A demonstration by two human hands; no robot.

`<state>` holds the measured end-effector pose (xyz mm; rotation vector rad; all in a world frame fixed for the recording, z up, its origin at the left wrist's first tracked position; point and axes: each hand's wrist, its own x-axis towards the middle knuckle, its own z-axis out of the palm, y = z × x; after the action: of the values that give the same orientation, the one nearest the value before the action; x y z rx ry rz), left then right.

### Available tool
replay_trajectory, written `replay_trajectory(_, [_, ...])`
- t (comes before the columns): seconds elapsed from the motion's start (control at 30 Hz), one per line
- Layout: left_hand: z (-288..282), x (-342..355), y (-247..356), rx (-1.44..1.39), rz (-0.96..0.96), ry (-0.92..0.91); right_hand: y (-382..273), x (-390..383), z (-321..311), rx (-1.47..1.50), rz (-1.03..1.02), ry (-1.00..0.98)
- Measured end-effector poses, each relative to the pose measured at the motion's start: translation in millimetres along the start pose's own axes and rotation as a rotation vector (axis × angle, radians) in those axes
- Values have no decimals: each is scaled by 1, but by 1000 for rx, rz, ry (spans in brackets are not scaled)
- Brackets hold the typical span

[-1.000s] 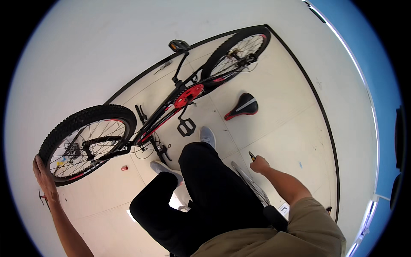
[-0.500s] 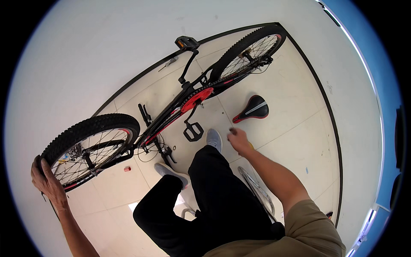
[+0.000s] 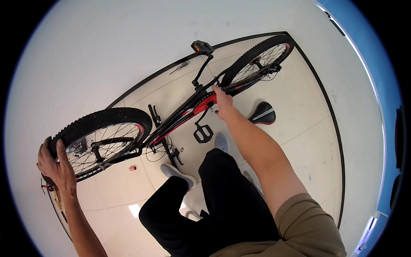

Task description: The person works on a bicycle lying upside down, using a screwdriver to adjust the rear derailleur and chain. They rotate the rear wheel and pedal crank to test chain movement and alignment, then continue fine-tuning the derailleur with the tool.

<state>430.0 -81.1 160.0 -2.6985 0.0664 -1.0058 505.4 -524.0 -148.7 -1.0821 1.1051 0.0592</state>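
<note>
A black and red bicycle (image 3: 173, 121) stands upside down on the floor, its handlebar (image 3: 169, 150) low beneath the frame. My left hand (image 3: 59, 170) grips the knobbly tyre of the front wheel (image 3: 112, 114) at its near left side, fingers curled over the tread. Beside the red chainring (image 3: 201, 107), my right hand (image 3: 224, 104) closes round the frame just ahead of the rear wheel (image 3: 234, 70); the forearm partly covers what its fingers touch. One pedal (image 3: 203, 133) hangs on the near side, and the other pedal (image 3: 201, 47) sticks up on the far side.
A black saddle with red edging (image 3: 263, 115) lies detached on the tiled floor, right of my forearm. A small red cylinder (image 3: 132, 167) lies near the front wheel. By the far wall is a small tool (image 3: 182, 65). Shiny metal tubing (image 3: 253, 181) shows beside my leg.
My right hand has gone from above the floor near the saddle up to the frame and taken hold of it. My left hand stays on the front tyre. The whole view has shifted slightly.
</note>
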Motion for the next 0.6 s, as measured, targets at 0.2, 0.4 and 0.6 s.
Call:
replay_trajectory(0.2, [-5, 2, 30, 11, 93, -13, 4, 55, -12, 4, 38, -234])
replay_trajectory(0.4, [-3, -2, 24, 62, 96, -10, -20, 4, 18, 54, 170, -179])
replay_trajectory(0.6, [-10, 15, 10, 139, 250, -49, -5, 4, 44, 104, 188, -219])
